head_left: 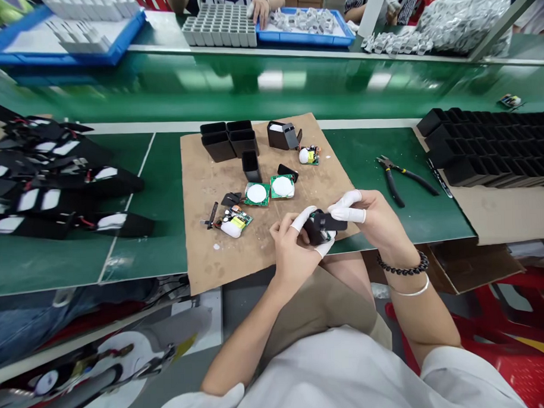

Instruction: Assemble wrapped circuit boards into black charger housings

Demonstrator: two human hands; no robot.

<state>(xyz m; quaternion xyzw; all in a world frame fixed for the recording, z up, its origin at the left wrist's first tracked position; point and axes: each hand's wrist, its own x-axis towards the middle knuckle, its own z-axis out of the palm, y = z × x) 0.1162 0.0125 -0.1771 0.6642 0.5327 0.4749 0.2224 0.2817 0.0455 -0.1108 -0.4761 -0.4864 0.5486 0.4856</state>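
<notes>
Both my hands hold a small black plastic housing (322, 224) with a green circuit board inside it, just above the near edge of a brown cardboard mat (200, 188). My left hand (291, 248) grips it from below and the left, white finger cots on thumb and forefinger. My right hand (373, 218) pinches its right end, also with finger cots. On the mat lie two green boards with white round discs (271, 190), another board with a white part (234, 223), and several empty black housings (229, 140).
Black-handled pliers (398, 176) lie on the green bench to the right. A tray of black housings (497, 142) stands at the far right, and black parts with white labels (52, 182) pile up at the left. Another person's hand (260, 8) works across the conveyor by blue trays.
</notes>
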